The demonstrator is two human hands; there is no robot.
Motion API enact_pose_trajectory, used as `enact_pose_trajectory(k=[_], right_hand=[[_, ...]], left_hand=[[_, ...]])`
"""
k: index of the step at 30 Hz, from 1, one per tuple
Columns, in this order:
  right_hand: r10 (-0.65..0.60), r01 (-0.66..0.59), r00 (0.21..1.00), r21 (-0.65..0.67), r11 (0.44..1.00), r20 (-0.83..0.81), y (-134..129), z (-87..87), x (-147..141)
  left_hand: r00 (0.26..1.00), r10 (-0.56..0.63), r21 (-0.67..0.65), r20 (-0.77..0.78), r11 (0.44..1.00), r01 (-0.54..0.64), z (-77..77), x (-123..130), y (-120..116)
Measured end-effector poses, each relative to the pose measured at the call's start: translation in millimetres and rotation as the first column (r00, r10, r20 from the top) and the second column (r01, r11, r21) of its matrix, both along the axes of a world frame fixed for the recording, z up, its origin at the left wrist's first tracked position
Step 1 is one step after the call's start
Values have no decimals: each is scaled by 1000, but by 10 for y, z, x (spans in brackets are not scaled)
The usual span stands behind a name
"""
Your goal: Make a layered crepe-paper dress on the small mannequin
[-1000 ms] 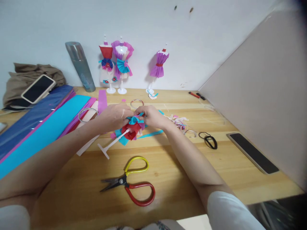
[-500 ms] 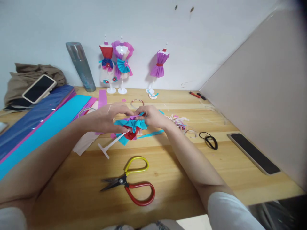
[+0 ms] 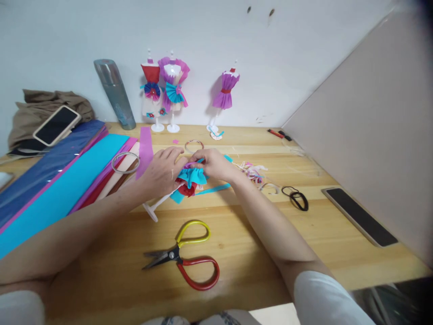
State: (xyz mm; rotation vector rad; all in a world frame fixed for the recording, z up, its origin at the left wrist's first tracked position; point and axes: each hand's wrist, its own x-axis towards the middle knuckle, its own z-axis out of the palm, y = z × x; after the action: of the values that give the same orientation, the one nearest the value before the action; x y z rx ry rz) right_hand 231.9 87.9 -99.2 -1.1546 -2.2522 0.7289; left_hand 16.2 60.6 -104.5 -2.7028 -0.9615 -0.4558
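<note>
Between my hands lies a small white dress form (image 3: 153, 211) on its side, its stand pointing toward the lower left. Gathered turquoise crepe paper (image 3: 192, 176) wraps it, with red paper (image 3: 186, 189) below and a bit of purple above. My left hand (image 3: 166, 170) is closed around the left side of the dressed form; its fingertips are partly hidden. From the right, my right hand (image 3: 212, 163) pinches the gathered paper at its upper edge. Scissors (image 3: 173, 255) with one yellow and one red handle lie in front, blades parted a little.
Colored crepe paper sheets (image 3: 98, 162) and a tape roll (image 3: 125, 162) lie left. Behind stand a bottle (image 3: 115, 95) and three dressed forms (image 3: 226, 92). Paper scraps (image 3: 253, 172), black hair ties (image 3: 297, 199) and a phone-like slab (image 3: 360, 216) are on the right.
My left hand has shifted right and closed in over the paper, uncovering the tape roll and paper sheets. The form's stand has moved slightly right. My right hand stays nearly still.
</note>
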Motion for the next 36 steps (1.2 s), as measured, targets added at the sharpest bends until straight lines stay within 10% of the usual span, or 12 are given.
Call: enact_pose_trajectory(k=[14,19,27,36], right_hand=[[-94,88,993,-93,992,-68,0,-24,-30],[-101,89,990,-120,989,-100,8,-36,-36],[-97,87,989,-95,992,-114,-3,-24,-39],[-118,104,983,-106,989,-140,-3,-31,-43]], left_hand=[[951,-122,125,284,988,89,6,-146,-114],[943,-309,232,126,933,275,6,-278,-144],[993,-105,166,50,982,95,-99,-158,-42],[976,-211,309,54,933,184,-125,-170,143]])
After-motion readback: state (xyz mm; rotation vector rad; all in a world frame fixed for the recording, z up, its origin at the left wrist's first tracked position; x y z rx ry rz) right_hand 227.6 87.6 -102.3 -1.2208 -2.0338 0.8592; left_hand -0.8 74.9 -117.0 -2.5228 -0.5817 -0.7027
